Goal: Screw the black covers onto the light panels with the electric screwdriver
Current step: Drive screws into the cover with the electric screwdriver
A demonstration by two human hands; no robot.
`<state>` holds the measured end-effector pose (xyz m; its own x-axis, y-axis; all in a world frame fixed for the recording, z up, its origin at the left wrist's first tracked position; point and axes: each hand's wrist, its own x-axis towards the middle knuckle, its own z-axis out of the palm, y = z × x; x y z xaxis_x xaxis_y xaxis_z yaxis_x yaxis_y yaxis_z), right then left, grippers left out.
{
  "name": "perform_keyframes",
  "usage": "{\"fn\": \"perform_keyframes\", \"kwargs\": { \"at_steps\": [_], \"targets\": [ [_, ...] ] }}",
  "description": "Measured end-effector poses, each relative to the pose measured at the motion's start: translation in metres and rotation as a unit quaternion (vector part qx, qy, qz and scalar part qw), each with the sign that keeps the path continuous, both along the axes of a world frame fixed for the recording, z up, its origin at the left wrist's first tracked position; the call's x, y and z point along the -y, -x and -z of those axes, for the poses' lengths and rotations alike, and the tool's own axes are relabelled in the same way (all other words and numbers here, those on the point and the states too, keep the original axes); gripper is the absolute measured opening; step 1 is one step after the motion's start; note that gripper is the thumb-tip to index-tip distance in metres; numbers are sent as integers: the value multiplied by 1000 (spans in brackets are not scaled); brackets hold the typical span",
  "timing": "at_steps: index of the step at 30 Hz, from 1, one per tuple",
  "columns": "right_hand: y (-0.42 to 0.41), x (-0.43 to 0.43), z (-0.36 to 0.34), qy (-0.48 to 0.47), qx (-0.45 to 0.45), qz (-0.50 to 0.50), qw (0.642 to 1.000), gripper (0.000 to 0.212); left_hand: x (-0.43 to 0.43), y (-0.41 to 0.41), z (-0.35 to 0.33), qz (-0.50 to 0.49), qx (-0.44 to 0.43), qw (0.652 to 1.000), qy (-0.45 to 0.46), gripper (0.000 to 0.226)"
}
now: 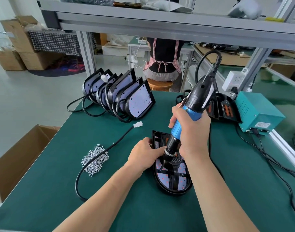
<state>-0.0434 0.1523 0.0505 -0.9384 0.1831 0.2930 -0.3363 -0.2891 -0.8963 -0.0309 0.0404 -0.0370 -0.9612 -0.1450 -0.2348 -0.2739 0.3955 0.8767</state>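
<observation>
Two bare arms reach out from the near edge over the green worktop [43, 190]. Between them, a light panel [182, 183] lies flat, face up, with small red dots on its pale board. A black cover [158, 138] sits on its far end.

The right hand [192, 129] has its grip wrapped tight round the blue part of the screwdriver [190, 104]. The tool leans to the far right. Its tip points down and touches the left part of the panel. A thick black cord loops up from the top of the tool.

The left hand [144, 154] holds the left side of the panel, just beside the tool's nose. Its grip is curled on the edge there.

To the left of the hands lies a heap of shiny screws [95, 160]. A black wire runs over the heap and ends in a white plug [138, 124].

Far on the left, more panels [126, 96] stand in a row, leaning on each other. Far on the right is a pile of black covers [225, 106], and next to it a blue-green box [259, 113].

A cardboard box [18, 156] stands on the floor at the left of the worktop.
</observation>
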Motion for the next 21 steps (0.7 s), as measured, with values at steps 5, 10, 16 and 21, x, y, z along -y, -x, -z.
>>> {"fn": "perform_keyframes", "kwargs": {
  "at_steps": [5, 10, 16, 21],
  "targets": [
    [2, 0, 3, -22, -22, -19, 999, 9, 0, 1, 1, -10, 2, 1000, -7, 67],
    [2, -3, 7, -38, -38, -44, 998, 15, -1, 2, 5, -27, 0, 1000, -11, 66],
    [3, -1, 10, -56, -80, -148, 984, 27, 0, 3, 8, -40, 1, 999, 7, 59],
    [2, -5, 10, -36, -62, -152, 986, 14, 1, 3, 7, -31, -6, 999, -4, 56]
  ]
}}
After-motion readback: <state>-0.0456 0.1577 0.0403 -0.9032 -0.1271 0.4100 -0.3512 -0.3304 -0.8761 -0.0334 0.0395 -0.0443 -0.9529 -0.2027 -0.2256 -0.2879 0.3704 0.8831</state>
